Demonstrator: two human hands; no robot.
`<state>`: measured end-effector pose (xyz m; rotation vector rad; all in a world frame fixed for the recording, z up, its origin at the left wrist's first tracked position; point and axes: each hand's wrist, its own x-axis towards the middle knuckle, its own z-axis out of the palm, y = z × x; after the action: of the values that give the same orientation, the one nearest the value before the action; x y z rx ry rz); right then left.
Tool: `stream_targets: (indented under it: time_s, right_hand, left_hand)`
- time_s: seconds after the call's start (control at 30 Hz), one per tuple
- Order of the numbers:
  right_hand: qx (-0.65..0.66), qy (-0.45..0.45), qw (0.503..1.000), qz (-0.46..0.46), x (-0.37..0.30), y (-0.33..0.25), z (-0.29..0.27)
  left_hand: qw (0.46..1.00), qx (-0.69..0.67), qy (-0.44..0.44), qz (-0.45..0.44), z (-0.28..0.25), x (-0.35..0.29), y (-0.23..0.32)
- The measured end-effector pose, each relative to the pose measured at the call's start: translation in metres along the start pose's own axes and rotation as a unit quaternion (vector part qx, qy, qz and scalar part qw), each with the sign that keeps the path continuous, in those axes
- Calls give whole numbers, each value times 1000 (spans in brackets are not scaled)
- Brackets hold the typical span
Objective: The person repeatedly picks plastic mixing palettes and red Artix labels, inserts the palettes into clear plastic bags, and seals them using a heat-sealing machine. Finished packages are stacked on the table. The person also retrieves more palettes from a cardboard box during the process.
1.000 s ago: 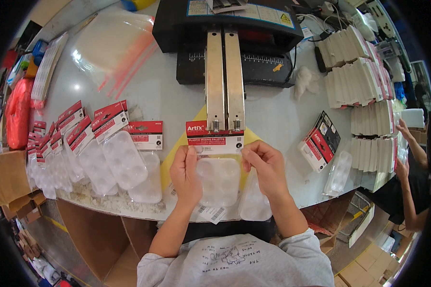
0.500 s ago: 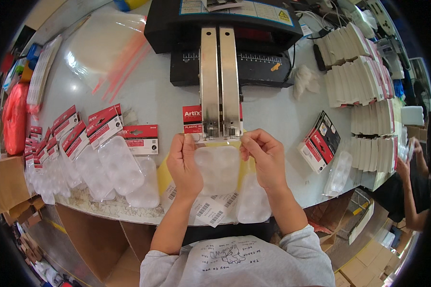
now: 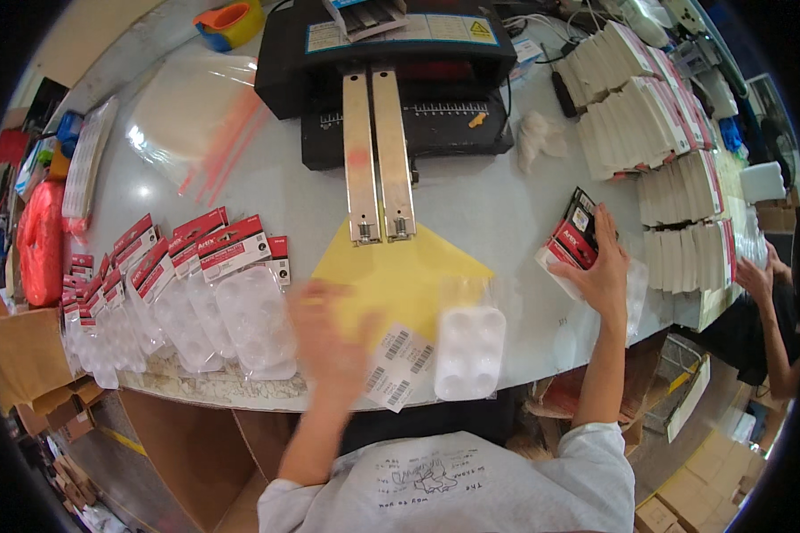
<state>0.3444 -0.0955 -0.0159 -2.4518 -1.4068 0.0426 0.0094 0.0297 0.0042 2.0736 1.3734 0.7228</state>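
My left hand (image 3: 331,342), smeared by motion, is over the near left part of the yellow sheet (image 3: 400,266), just right of the bagged white paint palettes (image 3: 256,320) with red-and-white header cards. On the right, my right hand (image 3: 603,280) lies on a stack of red, black and white header cards (image 3: 578,240), thumb spread from its stretched fingers. Between my hands, a white paint palette (image 3: 469,354) in a clear bag lies near the table edge. Left of it is a sheet of barcode labels (image 3: 400,366). The stapling machine's two metal arms (image 3: 380,160) reach over the yellow sheet.
The black stapling machine (image 3: 382,62) stands at the back. Clear bags with red strips (image 3: 196,124) lie far left. Stacks of cards (image 3: 636,124) line the right side. Another person's hands (image 3: 760,275) work beyond them. Cardboard boxes (image 3: 187,462) stand below the table edge.
My hands have moved apart from the stapling arms, left toward the bagged palettes, right onto the header cards. The palette package beneath the arms is gone from there. The view has shifted slightly.
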Motion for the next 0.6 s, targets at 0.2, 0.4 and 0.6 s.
stream_targets:
  time_s: [0.2,0.4,0.6]
  right_hand:
    - [2,8,1000,23,-10,-9,1]
    - [-13,45,998,48,-18,-33,-8]
    - [330,8,930,160,-28,-110,-43]
  left_hand:
    - [995,-81,-57,20,82,-32,25]
    - [814,-523,-120,-223,33,-24,17]
    - [806,-517,-169,-232,1,-28,25]
